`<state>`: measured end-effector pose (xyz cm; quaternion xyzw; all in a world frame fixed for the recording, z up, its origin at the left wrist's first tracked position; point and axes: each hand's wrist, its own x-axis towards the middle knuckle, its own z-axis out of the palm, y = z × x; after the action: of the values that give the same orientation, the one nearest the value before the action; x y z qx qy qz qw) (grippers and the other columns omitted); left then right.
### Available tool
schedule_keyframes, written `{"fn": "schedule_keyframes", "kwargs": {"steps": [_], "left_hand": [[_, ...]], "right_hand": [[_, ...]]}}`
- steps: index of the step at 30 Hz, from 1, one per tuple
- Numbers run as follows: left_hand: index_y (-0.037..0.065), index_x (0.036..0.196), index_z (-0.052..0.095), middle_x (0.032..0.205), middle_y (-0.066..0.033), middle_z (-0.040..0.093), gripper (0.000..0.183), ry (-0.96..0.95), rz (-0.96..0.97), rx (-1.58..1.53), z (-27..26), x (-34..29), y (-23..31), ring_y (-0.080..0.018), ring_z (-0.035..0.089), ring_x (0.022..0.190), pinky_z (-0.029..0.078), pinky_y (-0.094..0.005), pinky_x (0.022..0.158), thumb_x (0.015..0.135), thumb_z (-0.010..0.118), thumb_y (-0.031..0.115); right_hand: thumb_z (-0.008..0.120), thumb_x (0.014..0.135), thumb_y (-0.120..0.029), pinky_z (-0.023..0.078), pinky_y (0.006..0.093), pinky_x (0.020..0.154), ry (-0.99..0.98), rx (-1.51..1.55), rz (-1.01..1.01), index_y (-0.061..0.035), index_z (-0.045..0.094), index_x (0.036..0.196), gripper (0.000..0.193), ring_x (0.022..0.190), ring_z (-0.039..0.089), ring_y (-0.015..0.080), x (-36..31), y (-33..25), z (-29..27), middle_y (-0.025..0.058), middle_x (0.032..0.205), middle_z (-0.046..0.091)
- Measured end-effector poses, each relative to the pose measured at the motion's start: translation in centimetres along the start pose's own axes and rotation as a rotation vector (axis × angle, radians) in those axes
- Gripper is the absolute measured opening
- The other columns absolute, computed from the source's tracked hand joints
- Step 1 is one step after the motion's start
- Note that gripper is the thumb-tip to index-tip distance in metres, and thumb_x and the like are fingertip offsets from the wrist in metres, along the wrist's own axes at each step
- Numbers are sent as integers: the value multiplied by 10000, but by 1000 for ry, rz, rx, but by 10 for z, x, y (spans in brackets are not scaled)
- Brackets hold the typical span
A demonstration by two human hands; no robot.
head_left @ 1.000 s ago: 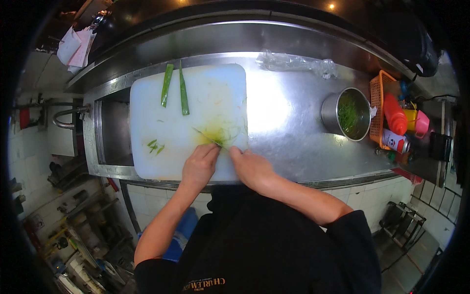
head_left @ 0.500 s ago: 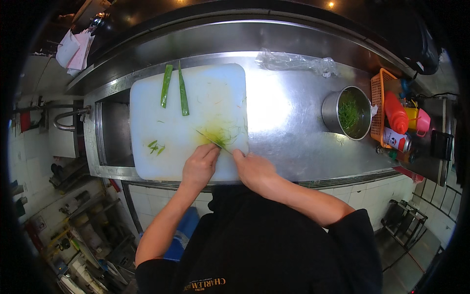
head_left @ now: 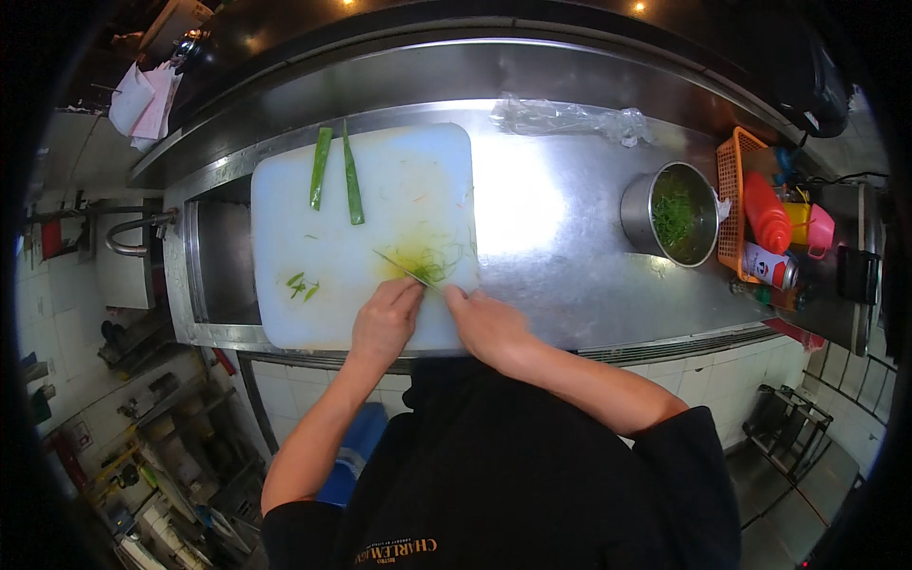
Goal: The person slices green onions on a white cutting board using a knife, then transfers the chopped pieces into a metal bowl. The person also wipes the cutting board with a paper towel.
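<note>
My right hand (head_left: 489, 325) is closed round the handle of a knife (head_left: 407, 270), whose thin blade slants up and left over a white cutting board (head_left: 294, 223). Against the blade, my left hand (head_left: 385, 315) has its fingers curled down on green onion, mostly hidden under the fingertips. Finely cut green shreds (head_left: 432, 261) lie loose around the blade. Two long flat green onion leaves (head_left: 352, 185) rest at the far side of the board. Several short green pieces (head_left: 303, 286) sit near its left edge.
A steel pot (head_left: 642, 217) with green shreds stands right on the steel counter (head_left: 570, 294). Beyond it, an orange basket (head_left: 730, 199) holds a red squeeze bottle (head_left: 766, 211) and other containers. A crumpled clear plastic bag (head_left: 570, 121) lies at the back; a sink (head_left: 223, 266) is left.
My right hand and the knife have shifted slightly left, with the blade still beside my left fingers. My left hand stays nearly in place. The whole view has moved a little.
</note>
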<state>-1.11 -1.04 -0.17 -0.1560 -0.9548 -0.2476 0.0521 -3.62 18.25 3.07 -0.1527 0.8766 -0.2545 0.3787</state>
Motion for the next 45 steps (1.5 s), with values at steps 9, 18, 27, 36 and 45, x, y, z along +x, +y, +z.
{"fn": "schedule_keyframes", "kwargs": {"steps": [9, 18, 27, 36, 45], "left_hand": [[33, 938, 729, 1002, -81, 710, 148, 30, -23, -26, 1, -2, 0, -269, 688, 903, 575, -363, 757, 792, 749, 16], [39, 921, 733, 992, -77, 710, 140, 23, -10, -7, 2, -2, -1, -265, 691, 895, 580, -358, 750, 785, 757, 16], [37, 906, 728, 983, -79, 710, 136, 60, -18, -36, 3, -2, -1, -267, 691, 891, 578, -361, 746, 778, 766, 16], [39, 902, 724, 984, -79, 707, 128, 45, -30, -23, 2, -4, -1, -273, 690, 896, 579, -362, 743, 782, 761, 12], [33, 888, 720, 979, -89, 711, 113, 55, -33, -39, 2, -4, 1, -273, 693, 891, 580, -369, 741, 783, 761, 20]], "right_hand": [[417, 952, -85, 502, 567, 737, 16, 22, -35, -7, 440, 1109, 176, 887, 640, 495, 2, -1, 0, 291, 927, 644], [420, 945, -64, 502, 564, 751, -19, 26, -28, -6, 435, 1105, 171, 902, 636, 494, 4, 1, 1, 298, 978, 636], [413, 949, -76, 508, 559, 776, -12, 37, -9, -15, 436, 1142, 204, 931, 631, 499, 5, -1, 2, 304, 995, 635], [422, 950, -83, 516, 562, 762, -10, 6, -14, -15, 437, 1133, 196, 906, 643, 496, 4, -3, 3, 288, 988, 648], [425, 948, -80, 522, 561, 740, -30, 14, -14, -12, 441, 1110, 176, 874, 658, 480, 4, -4, 3, 294, 972, 653]]}}
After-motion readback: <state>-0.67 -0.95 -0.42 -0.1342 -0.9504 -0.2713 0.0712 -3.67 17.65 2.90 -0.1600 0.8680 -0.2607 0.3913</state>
